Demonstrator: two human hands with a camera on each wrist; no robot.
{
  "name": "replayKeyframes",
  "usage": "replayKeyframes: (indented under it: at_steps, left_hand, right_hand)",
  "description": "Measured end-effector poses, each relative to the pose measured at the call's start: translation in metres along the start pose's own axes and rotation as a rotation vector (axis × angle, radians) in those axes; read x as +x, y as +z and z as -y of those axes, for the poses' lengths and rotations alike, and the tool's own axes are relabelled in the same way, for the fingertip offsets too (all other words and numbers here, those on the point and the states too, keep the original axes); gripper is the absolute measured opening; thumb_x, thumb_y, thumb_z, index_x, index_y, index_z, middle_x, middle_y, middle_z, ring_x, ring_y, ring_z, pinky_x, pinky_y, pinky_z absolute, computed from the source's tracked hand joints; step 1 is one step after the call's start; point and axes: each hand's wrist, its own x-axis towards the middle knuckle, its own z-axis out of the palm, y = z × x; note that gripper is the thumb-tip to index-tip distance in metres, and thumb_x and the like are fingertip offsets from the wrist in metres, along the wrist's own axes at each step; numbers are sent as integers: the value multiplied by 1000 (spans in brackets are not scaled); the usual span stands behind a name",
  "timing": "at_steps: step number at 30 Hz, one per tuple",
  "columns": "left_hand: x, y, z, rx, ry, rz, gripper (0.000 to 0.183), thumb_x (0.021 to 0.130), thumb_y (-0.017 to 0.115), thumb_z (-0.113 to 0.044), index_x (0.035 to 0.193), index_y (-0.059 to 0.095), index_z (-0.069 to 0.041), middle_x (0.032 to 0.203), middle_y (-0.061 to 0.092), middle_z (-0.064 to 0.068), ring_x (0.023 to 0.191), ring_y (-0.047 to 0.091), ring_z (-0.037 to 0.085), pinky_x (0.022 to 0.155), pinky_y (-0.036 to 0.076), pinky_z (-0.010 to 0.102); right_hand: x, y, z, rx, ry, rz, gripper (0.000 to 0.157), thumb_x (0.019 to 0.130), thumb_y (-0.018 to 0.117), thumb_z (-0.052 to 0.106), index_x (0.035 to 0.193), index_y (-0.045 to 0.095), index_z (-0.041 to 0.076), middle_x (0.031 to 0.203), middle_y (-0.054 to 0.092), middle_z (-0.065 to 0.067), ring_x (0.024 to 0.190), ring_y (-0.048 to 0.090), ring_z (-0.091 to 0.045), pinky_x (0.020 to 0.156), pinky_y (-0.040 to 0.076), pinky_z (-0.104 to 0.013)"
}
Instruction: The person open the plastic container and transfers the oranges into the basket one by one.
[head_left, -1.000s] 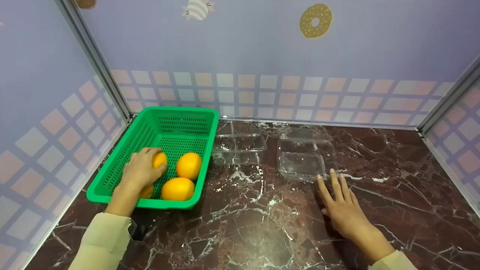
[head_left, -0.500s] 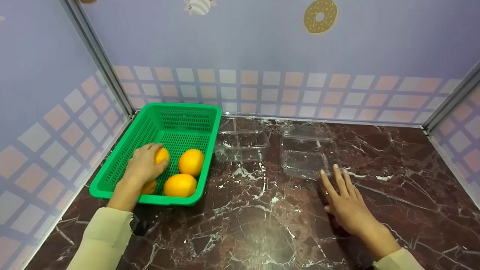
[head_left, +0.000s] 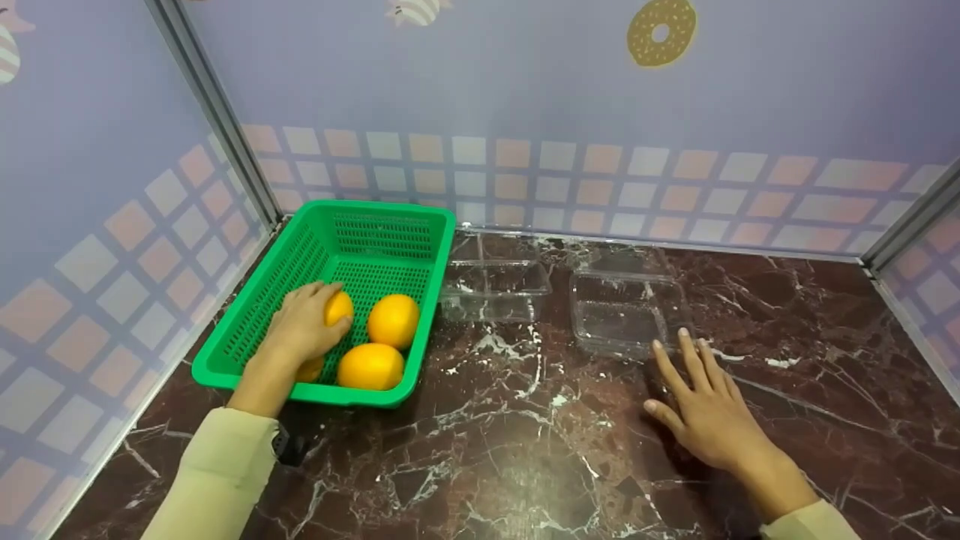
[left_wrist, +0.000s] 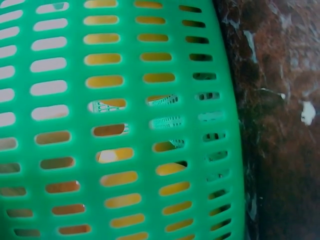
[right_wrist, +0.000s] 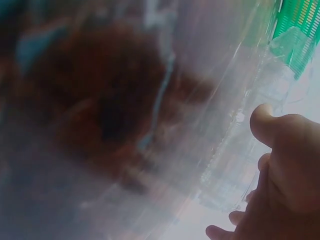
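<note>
In the head view my left hand (head_left: 300,324) reaches into a green slotted basket (head_left: 330,394) and grips an orange (head_left: 340,308), its fingers over the far side and the thumb on the near right. Two more oranges, one farther back (head_left: 394,321) and one at the front (head_left: 370,367), lie to the right, while another orange (head_left: 310,370) is partly hidden under the wrist. The left wrist view shows mostly the basket wall (left_wrist: 135,117), with fruit behind its slots. My right hand (head_left: 709,416) is spread, fingertips close to the near right corner of a clear plastic container (head_left: 619,324).
A second clear plastic container (head_left: 495,281) stands between the basket and the first one. The dark marble-patterned tabletop (head_left: 480,457) ends at a purple back wall (head_left: 510,75), with side walls at left and right.
My right thumb has spread farther from the fingers. The left hand keeps its grip on the orange inside the basket. The whole head view has shifted slightly.
</note>
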Motion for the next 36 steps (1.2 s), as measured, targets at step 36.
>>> replayKeyframes:
  at_steps: [36]
  left_hand:
    - [1,5,-2,-75,60,-16,63,107,63,-26,161,40,-3,164,29,35,150,25,56,116,26,76]
  right_hand:
    - [30,-9,9,2,-3,-17,82,109,55,45,171,13,12,176,-4,-25,159,-3,-54,121,9,-79]
